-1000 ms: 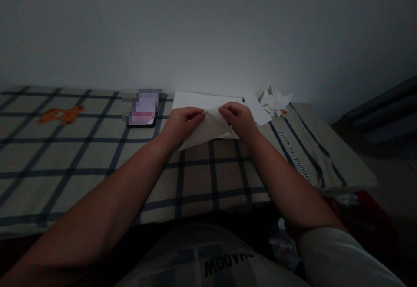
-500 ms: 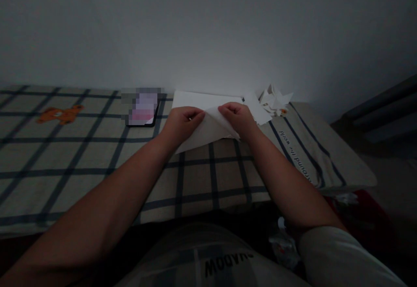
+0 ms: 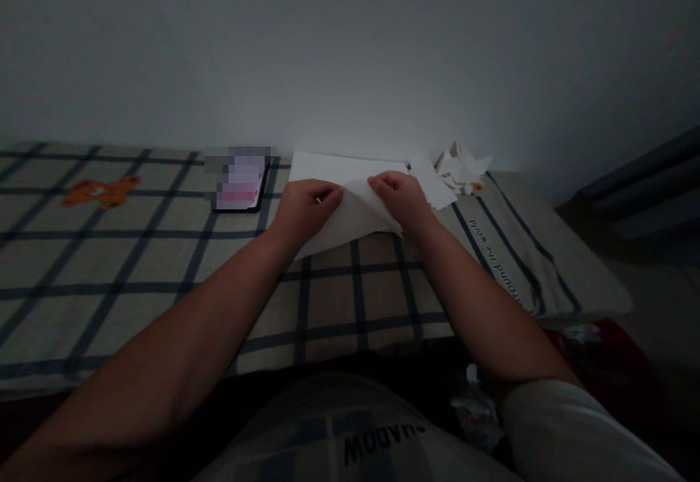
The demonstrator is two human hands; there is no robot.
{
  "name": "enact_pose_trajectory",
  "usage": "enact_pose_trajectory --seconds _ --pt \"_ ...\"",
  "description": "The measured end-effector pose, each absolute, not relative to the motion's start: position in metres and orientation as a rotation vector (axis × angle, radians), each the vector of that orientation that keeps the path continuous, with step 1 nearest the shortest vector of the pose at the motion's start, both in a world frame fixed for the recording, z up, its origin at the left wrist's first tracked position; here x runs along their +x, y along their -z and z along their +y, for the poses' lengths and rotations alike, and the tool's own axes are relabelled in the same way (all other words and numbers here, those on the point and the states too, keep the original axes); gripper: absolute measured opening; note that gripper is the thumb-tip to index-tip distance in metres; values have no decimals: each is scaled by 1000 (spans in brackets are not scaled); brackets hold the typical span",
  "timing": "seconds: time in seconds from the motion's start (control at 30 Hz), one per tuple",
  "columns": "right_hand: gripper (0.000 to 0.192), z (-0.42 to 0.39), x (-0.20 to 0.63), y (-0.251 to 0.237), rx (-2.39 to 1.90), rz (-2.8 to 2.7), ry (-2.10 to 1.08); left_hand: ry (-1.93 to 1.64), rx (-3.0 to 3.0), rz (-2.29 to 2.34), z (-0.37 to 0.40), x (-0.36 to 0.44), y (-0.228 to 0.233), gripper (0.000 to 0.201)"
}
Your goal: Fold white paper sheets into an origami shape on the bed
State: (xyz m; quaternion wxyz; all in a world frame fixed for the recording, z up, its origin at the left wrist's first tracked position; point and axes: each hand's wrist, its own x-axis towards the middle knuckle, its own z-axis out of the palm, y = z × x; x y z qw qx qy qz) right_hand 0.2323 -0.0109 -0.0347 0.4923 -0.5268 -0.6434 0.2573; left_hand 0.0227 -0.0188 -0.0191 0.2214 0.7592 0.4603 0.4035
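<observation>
Between my hands is a sheet of white paper (image 3: pixel 350 219), held by its upper edge and slanting down toward me. My left hand (image 3: pixel 308 206) pinches that edge between thumb and fingers. On the other side my right hand (image 3: pixel 398 196) pinches the same sheet, a short gap away, and a crease or fold shows by it. Behind the sheet lies a flat stack of white paper (image 3: pixel 333 167) on the checked cloth. Loose paper pieces (image 3: pixel 433 183) lie right of the stack, beside a heap of folded white paper (image 3: pixel 460 167).
A checked tablecloth (image 3: pixel 164 263) covers the surface, which meets a grey wall (image 3: pixel 328 52). At the left lie a phone (image 3: pixel 240 183), partly blurred out, and an orange bear-shaped piece (image 3: pixel 101 192). Below the right edge are a clear plastic bag (image 3: pixel 477 413) and a red object (image 3: pixel 617 365).
Hardly anything differs. My right hand has shifted very slightly to the right, widening the gap between my fingertips a little; both hands keep their hold on the sheet.
</observation>
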Motion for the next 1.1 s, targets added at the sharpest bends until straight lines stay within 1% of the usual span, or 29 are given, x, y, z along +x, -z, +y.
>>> enact_pose_trajectory --seconds 0.2,0.4,0.57,0.67,0.77,0.93,1.1 --pt "28 -10 232 36 -1230 -1542 -623 -1102 2032 1260 -19 24 18 27" --pt "27 -17 228 29 -1204 -1581 -636 -971 2031 1312 -15 25 20 30" --pt "30 -23 225 27 -1128 -1675 -733 -1014 2014 1341 -12 23 20 28" --pt "31 -24 225 27 -1070 -1820 -679 -1000 2009 1349 -10 23 20 26" --pt "35 -25 226 26 -1092 -1909 -620 -996 2019 1363 -10 23 21 24" --pt "35 -25 226 27 -1121 -1904 -684 -986 2026 1350 -9 23 22 27" --pt "39 -21 228 27 -1149 -1803 -692 -1013 2063 1349 -9 22 22 29"
